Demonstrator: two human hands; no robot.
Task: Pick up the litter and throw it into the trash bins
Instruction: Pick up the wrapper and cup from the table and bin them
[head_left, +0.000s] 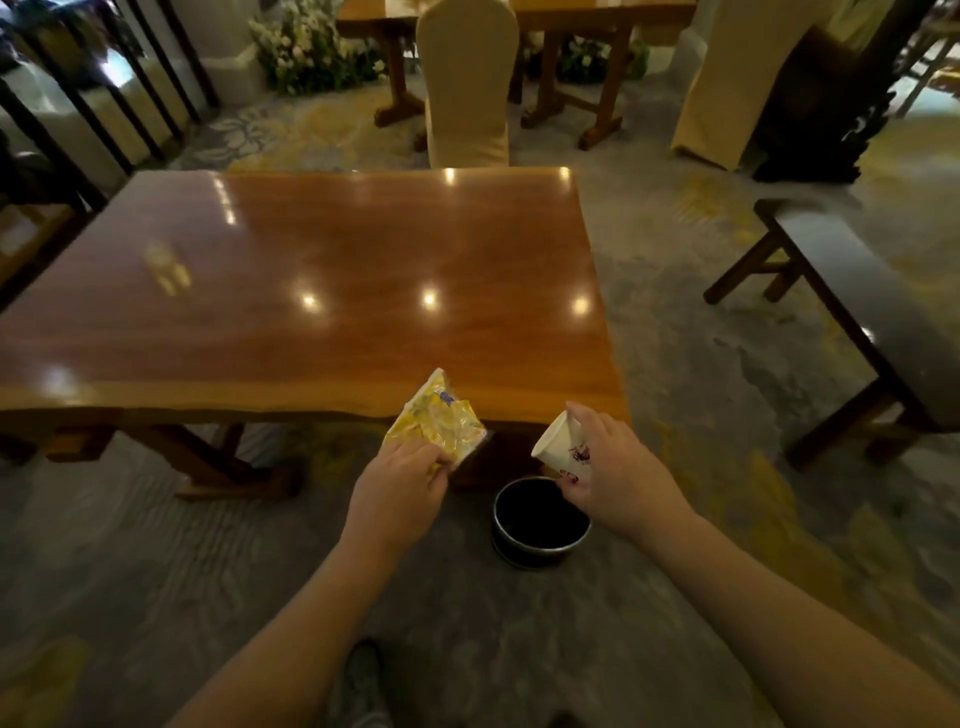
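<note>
A round dark trash bin with a metal rim stands on the carpet just in front of the table's near right corner. My left hand grips a crumpled yellow snack wrapper, held up to the left of the bin and above it. My right hand holds a white paper cup with a red print, tilted with its mouth toward the upper left. The cup hangs over the bin's far right rim.
A glossy wooden table fills the middle of the view. A dark bench stands to the right, and covered chairs and more tables lie beyond. A dark railing runs at the far left. My shoe shows below.
</note>
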